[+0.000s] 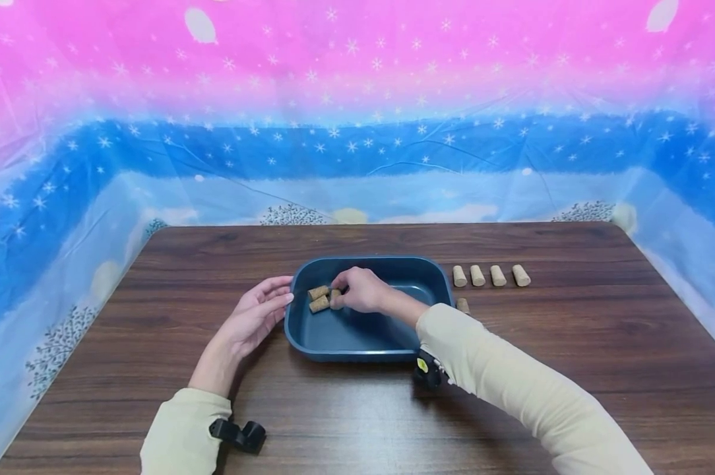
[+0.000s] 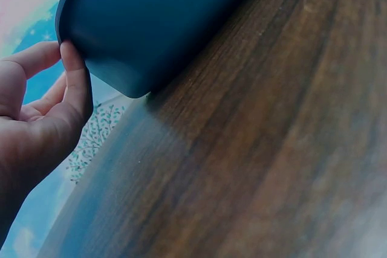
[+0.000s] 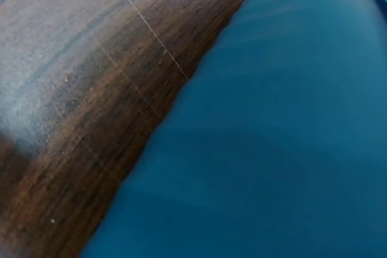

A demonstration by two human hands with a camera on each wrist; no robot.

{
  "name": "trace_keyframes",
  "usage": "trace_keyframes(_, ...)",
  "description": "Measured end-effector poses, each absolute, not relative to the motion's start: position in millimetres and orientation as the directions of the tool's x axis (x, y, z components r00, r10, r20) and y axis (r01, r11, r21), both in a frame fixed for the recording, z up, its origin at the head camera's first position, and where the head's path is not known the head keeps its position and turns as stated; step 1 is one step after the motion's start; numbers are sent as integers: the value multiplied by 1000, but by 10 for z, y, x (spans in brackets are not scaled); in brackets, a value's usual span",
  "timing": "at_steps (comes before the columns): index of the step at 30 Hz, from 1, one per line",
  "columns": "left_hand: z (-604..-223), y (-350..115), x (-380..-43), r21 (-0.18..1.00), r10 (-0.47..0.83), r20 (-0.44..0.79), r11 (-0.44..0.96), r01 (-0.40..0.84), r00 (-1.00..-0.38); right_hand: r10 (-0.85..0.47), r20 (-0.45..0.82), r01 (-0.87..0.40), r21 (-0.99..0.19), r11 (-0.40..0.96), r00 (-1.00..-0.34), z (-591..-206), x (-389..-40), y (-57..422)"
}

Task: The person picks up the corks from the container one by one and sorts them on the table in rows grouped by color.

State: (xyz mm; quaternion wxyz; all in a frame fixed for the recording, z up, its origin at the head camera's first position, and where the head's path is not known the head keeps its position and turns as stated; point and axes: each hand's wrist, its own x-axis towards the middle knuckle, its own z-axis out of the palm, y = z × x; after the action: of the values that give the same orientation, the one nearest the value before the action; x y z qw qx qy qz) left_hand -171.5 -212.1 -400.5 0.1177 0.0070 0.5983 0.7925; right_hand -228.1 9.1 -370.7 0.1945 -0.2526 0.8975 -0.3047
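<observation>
A dark blue rectangular tub (image 1: 363, 356) stands on the table. My right hand (image 1: 365, 290) reaches down into it and pinches a cork (image 1: 336, 298) between thumb and fingers. Two more corks, an upper one (image 1: 318, 292) and a lower one (image 1: 319, 304), lie on their sides just left of those fingertips. At the tub's left end my left hand (image 1: 261, 315) rests its thumb and fingertips against the rim. The left wrist view shows those fingertips (image 2: 71, 58) on the edge of the outer wall. From the right wrist only the tub's outer side (image 3: 254, 149) shows, with the right hand out of sight.
Several corks (image 1: 477, 276) stand in a row right of the tub. Another cork (image 1: 463, 305) sits nearer, partly covered by the right sleeve (image 1: 512, 376). The brown wooden table (image 1: 345, 422) runs back to a patterned pink and blue cloth (image 1: 357, 145).
</observation>
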Motion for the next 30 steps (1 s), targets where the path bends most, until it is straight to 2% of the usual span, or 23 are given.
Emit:
trace_keyframes(11,-4011,-2116,-1719,948,193,-145,-253,-192,-970,-608,-217,-364,-632,684,-764,-3690,-2302,127)
trace_keyframes(22,-4003,-2112,-1717,951,194,-138,-247,-184,-971,-632,-102,-428,-652,626,-769,-3652,-2330,214)
trace_keyframes(30,-3996,-2105,-1717,953,201,-124,-249,-173,-972,-676,-41,-458,-706,541,-736,-3551,-2301,296)
